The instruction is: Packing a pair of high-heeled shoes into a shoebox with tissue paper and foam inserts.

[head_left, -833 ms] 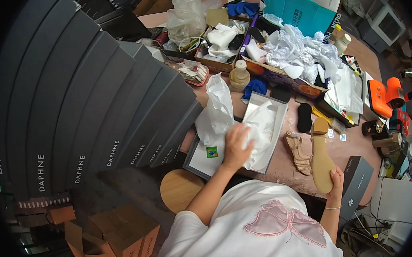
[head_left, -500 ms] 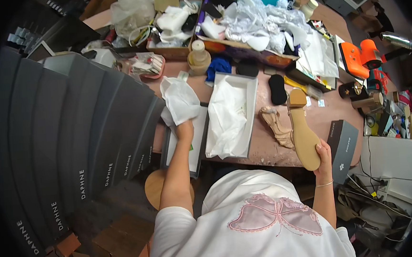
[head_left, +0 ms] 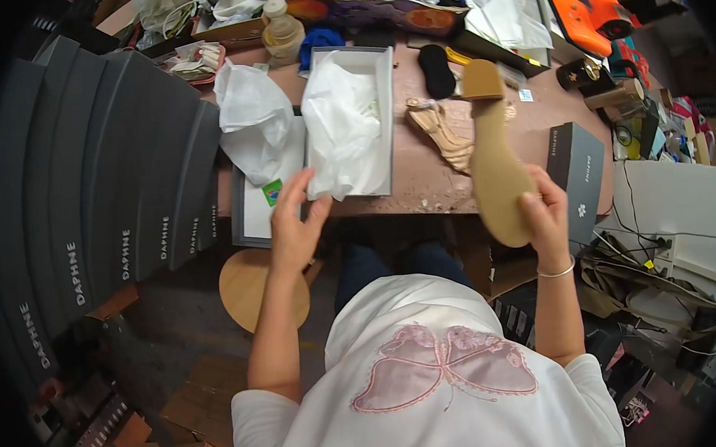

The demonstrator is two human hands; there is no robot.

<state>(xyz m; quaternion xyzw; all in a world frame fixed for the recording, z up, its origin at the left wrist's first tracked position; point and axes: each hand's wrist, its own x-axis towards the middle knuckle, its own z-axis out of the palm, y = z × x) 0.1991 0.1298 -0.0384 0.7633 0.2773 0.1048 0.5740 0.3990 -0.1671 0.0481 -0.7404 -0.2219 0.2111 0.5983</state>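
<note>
My right hand [head_left: 547, 214] grips the toe end of a beige sandal [head_left: 496, 151], its tan sole facing up and its block heel pointing away from me. Partly behind it on the table lies a strappy beige sandal [head_left: 443, 134]. My left hand [head_left: 296, 224], fingers apart and empty, hovers by the near edge of a shoe box [head_left: 387, 122] lined with white tissue paper [head_left: 342, 112]. Left of that, a shallow grey box part [head_left: 249, 214] holds a small green packet [head_left: 273, 192]; crumpled white paper [head_left: 252, 106] covers its far end.
Tall stacks of dark grey shoe boxes [head_left: 97, 175] rise at my left. A grey box [head_left: 578, 171] stands at the table's right edge. Farther back are a black pad [head_left: 436, 71], a plastic bottle [head_left: 282, 34] and an orange tool [head_left: 581, 25]. A round wooden stool [head_left: 263, 288] stands below.
My left hand has come back from the white paper, its fingers now spread. The green packet shows more fully. My right hand still holds the sandal, while the whole view has shifted toward me.
</note>
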